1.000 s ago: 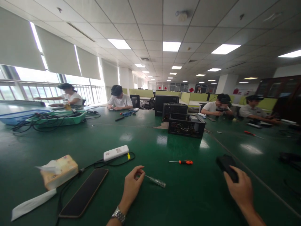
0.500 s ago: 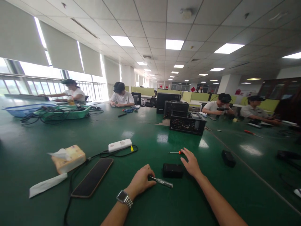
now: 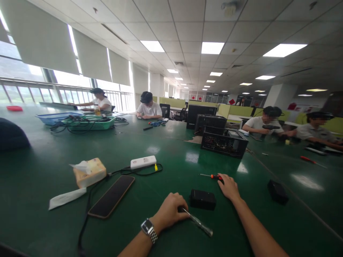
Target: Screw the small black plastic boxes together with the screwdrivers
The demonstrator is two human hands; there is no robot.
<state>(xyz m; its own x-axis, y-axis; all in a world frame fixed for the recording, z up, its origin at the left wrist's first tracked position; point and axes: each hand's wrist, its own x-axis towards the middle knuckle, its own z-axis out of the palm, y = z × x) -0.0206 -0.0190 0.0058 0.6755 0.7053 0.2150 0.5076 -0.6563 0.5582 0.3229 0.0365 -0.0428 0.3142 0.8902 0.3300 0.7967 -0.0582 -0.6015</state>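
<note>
My left hand (image 3: 173,211) is closed round the shaft end of a screwdriver with a clear handle (image 3: 205,228), which points toward the lower right. Something dark shows under its fingers, too hidden to name. My right hand (image 3: 229,186) has its fingers on the handle of a small red-and-black screwdriver (image 3: 213,176); its thin shaft points left and lies along the table. Between the two hands a small black box (image 3: 203,199) rests on the green table (image 3: 166,242).
To the left are a phone (image 3: 112,196), a white power strip (image 3: 143,162) with a black cable, and a tissue pack (image 3: 90,172). Another black box (image 3: 278,191) sits at right. Open computer cases (image 3: 224,142) stand farther back. Several people work around the table.
My right hand has closed onto the handle of the red-and-black screwdriver. The clear-handled screwdriver in my left hand now tilts more toward me. The view has turned slightly left.
</note>
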